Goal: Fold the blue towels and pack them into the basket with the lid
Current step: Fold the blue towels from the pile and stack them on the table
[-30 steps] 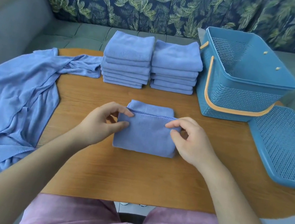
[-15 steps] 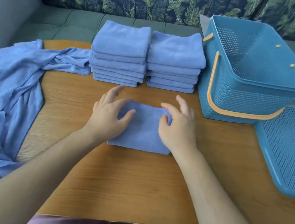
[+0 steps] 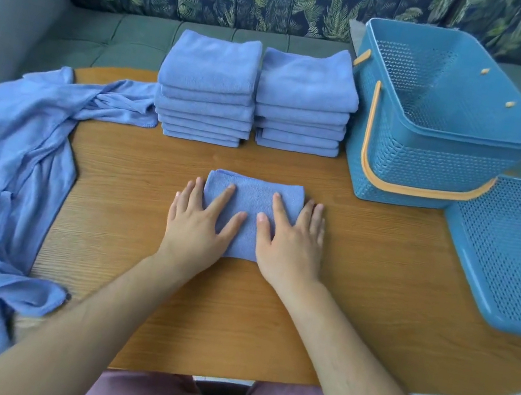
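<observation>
Small folded blue microfibre towel (image 3: 254, 196) on oval wooden desk (image 3: 363, 257)
Pressed flat under left hand (image 3: 198, 224) and right hand (image 3: 291, 242), all fingers held straight, nothing gripped

one small folded blue towel (image 3: 254, 196) lies flat near the middle of the wooden table (image 3: 361, 267). it's a neat rectangle, with the left hand (image 3: 198, 224) and right hand (image 3: 289, 240) spread palm-down on its two sides. behind it are two tidy stacks of folded towels side by side. the left stack (image 3: 207, 97) is a bit taller than the right stack (image 3: 302, 107), which sits just beside the basket (image 3: 433, 158). basket's blue perforated plastic, upright, open on top with its mesh floor showing, and its orange handle (image 3: 420, 190) is swung down across the front. the matching lid (image 3: 513, 256) lies flat just right of it. a rumpled heap of unfolded towels (image 3: 9, 153) drapes over the table's left edge.
</observation>
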A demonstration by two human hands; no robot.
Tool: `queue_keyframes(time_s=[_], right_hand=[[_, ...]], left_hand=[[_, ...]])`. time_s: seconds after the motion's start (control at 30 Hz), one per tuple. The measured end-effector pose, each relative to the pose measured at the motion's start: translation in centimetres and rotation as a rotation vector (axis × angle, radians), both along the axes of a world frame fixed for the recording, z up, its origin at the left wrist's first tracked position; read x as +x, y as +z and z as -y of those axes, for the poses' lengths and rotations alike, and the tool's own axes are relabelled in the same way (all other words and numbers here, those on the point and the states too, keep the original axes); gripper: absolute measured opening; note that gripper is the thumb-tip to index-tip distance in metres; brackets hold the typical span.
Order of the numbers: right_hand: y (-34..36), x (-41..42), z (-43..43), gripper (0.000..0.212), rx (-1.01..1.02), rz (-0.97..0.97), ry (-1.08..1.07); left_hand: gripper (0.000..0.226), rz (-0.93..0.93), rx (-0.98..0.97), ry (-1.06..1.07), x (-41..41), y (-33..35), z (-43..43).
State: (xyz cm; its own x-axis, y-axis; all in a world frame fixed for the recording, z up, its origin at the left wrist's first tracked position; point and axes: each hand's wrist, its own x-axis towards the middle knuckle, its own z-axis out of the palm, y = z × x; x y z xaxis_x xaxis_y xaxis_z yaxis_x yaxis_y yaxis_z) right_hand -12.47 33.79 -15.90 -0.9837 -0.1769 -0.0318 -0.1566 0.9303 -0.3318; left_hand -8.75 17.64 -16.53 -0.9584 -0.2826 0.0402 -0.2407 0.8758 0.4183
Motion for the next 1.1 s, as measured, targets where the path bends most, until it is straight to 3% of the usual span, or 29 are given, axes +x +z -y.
queue_keyframes(time_s=[0.07, 0.23, 0.37, 0.53, 0.67, 0.87, 0.97, 1.1], right_hand=[[0.2, 0.5, 0.1, 0.055, -0.101, -0.069, -0.003], [2.1, 1.4, -0.4, 0.052, -0.44, -0.061, 0.019], [5.5, 0.3, -0.9, 0.057, -0.504, -0.135, 0.065], [14.2, -6.8, -0.8, 0.057, -0.347, -0.253, 0.102], [19.3, -14.9, 0.3, 0.054, -0.184, -0.219, 0.085], [18.6, -22.2, 1.2, 0.065, -0.055, -0.071, 0.024], [16.5, -23.7, 1.5, 0.072, 0.103, -0.026, 0.023], [16.1, -24.1, 2.5, 0.074, 0.292, -0.308, 0.054]], left_hand=[[0.074, -0.029, 0.007, -0.015, 0.1, 0.4, -0.2], [0.045, -0.229, 0.202, -0.09, 0.5, 1.4, -0.1], [0.046, -0.322, 0.39, -0.14, -0.2, 4.7, -0.1], [0.05, -0.356, 0.423, -0.203, -6.9, 13.1, 0.9], [0.054, -0.306, 0.346, -0.204, -15.8, 18.0, 1.7], [0.056, -0.129, 0.165, -0.239, -24.0, 16.5, 0.9], [0.052, -0.053, 0.01, -0.217, -25.9, 14.6, 0.8], [0.044, -0.192, -0.164, -0.268, -27.1, 14.0, -0.1]])
